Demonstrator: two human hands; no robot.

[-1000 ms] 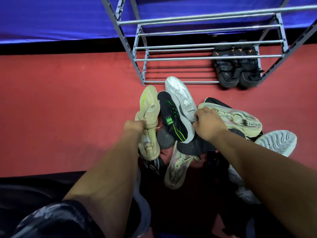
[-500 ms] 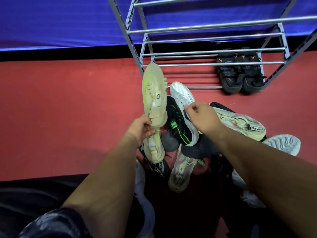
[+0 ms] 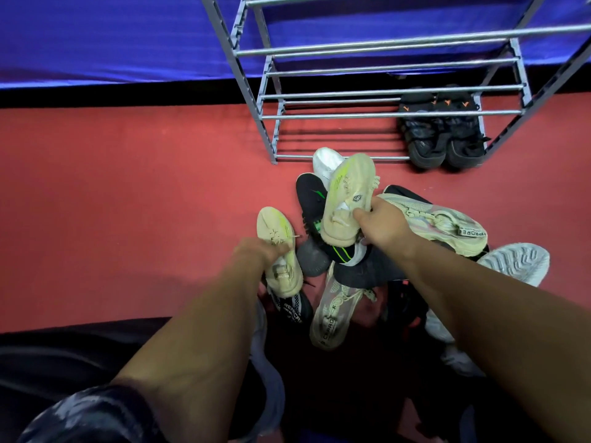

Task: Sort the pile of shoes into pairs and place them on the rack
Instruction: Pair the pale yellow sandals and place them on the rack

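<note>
Swapped since half a second ago: left hand (image 3: 259, 251) now grips the left beige shoe (image 3: 271, 225) at the pile's left edge. Right hand (image 3: 380, 225) clamps the raised beige shoe (image 3: 347, 199) over the pile — likely a matched pair, one per hand, ready for the rack (image 3: 351, 116). Black sandals (image 3: 444, 135) sit at its bottom-right corner. Red floor (image 3: 128, 203), blue drape (image 3: 112, 36) behind.

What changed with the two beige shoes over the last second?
The left hand lifted one beige shoe off the pile and passed it across. The right hand, earlier resting on the pile, now grips it. The left hand dropped back and grips the second beige shoe. The black pair on the rack and the rest of the pile stayed put.
</note>
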